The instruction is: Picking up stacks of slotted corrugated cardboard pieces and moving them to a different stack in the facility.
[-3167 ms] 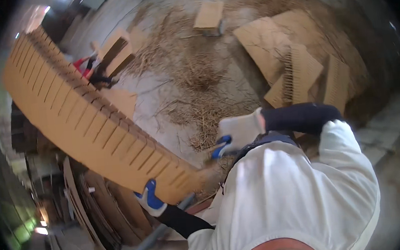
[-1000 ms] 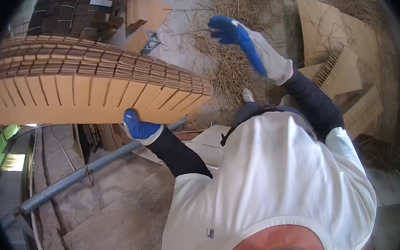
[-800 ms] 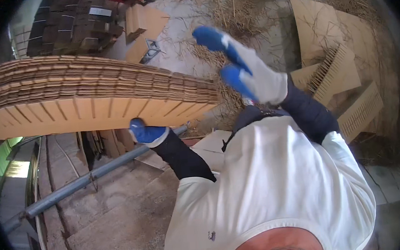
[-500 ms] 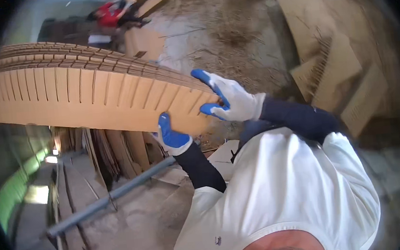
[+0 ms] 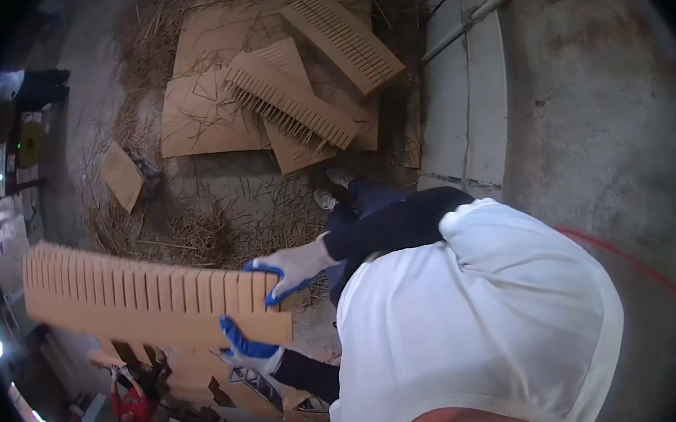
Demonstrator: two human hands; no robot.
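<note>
A stack of long cardboard strips (image 5: pixel 153 307), slotted like a comb along its upper edge, stretches from my hands to the left. My right hand (image 5: pixel 295 269), in a white glove with blue coated fingers, grips the slotted edge at the stack's near end. Below it, my left hand (image 5: pixel 256 355), gloved alike, clasps the lower plain edge, its thumb against the front face. The stack is off the floor in both hands. Some fingers of each hand are hidden behind it.
Slotted cardboard bundles (image 5: pixel 296 102) lie on flat cardboard sheets (image 5: pixel 211 134) at the top, amid scattered cardboard scraps (image 5: pixel 195 235). A grey pipe (image 5: pixel 481 12) runs at upper right. A person in red (image 5: pixel 134 406) works at lower left, beside stacked cardboard (image 5: pixel 246 400).
I have turned right with the cardboard stack still in both hands. The bundles on the floor now appear at upper middle, and the person in red has shifted to the lower left.
</note>
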